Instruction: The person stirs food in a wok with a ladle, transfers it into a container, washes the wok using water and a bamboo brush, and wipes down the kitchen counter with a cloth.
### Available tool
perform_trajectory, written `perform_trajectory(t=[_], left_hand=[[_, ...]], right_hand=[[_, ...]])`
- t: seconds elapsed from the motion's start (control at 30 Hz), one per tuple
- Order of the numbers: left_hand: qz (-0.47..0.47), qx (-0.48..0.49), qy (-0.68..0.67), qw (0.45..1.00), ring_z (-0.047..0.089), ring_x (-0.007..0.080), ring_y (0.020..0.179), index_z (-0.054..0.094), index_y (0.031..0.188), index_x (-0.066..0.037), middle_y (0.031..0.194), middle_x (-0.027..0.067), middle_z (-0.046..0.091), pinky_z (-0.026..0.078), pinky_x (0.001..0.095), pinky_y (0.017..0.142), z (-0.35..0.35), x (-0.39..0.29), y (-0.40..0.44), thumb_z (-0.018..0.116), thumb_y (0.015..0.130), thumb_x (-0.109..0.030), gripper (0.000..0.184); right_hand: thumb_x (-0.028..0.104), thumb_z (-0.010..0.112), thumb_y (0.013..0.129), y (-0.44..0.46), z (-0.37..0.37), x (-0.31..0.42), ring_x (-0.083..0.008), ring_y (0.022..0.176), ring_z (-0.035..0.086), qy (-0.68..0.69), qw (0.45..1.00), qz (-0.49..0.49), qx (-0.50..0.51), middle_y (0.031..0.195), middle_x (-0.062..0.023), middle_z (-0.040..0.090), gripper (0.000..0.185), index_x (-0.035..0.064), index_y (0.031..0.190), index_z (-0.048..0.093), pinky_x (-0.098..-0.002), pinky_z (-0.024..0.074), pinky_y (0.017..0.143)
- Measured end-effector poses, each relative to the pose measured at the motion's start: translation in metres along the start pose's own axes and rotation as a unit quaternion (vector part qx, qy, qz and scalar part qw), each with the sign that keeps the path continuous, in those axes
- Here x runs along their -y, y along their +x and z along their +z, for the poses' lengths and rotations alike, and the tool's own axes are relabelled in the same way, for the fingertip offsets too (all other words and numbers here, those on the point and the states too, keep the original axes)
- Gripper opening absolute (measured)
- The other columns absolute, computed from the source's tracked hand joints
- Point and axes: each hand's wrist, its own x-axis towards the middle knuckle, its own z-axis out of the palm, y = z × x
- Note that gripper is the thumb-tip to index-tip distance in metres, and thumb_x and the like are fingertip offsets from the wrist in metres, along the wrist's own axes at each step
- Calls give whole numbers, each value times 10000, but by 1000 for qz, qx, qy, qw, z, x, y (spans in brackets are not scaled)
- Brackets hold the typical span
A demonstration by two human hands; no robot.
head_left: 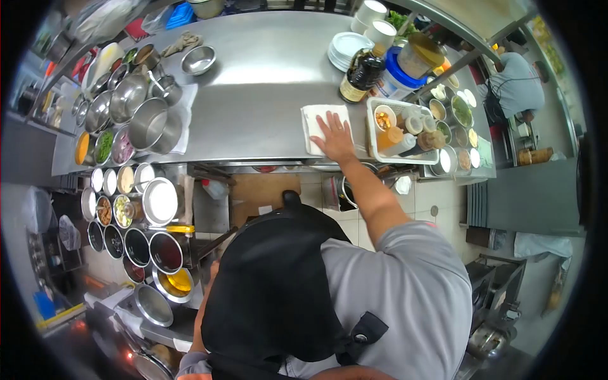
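My right hand lies flat with its fingers spread on a folded white cloth near the front edge of the steel table. Just right of the cloth stands a white basket holding squeeze bottles and a small bowl of cut food. A dark bottle with a yellow label is behind it. Only a sliver of my left hand shows beside the black cap, near the pots on the left; its fingers are hidden.
Steel bowls and pots crowd the table's left end. Sauce and ingredient containers stand below them. White plates are stacked at the back. Ingredient tubs stand at the right. Another person is at the upper right.
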Motion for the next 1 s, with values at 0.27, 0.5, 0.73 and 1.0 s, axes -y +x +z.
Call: perform_trajectory(t=[0.27,0.5,0.73,1.0], left_hand=[[33,11,3,999,739,391,959,752,1153,-40,1109,203,775,578,440,880,-3,-63,14,636,994,-360,375],[70,28,40,996,737,393,951,746,1183,-51,1128,199,774,580,453,876,1,-39,20,624,998,-381,398],[112,91,124,982,735,396,942,739,1213,-61,1147,195,773,581,465,871,4,8,48,611,1003,-403,422],[114,162,201,959,733,398,933,733,1247,-73,1168,190,771,583,479,866,8,15,70,596,1008,-428,449]], right_hand=[[692,539,1006,-22,-21,-47,-369,1627,236,29,997,67,-3,1741,-169,313,819,242,1672,386,-589,168,1308],[688,520,1020,2,-40,-40,-360,1637,214,-2,991,82,102,1756,-174,278,821,247,1690,343,-595,193,1298],[453,706,974,-125,-105,55,-377,1354,557,100,976,-191,-32,1502,-162,593,807,157,1655,390,-539,416,1139],[389,732,964,-490,33,7,-394,1354,616,0,724,210,658,1440,-189,673,540,161,1450,680,-520,507,1092]])
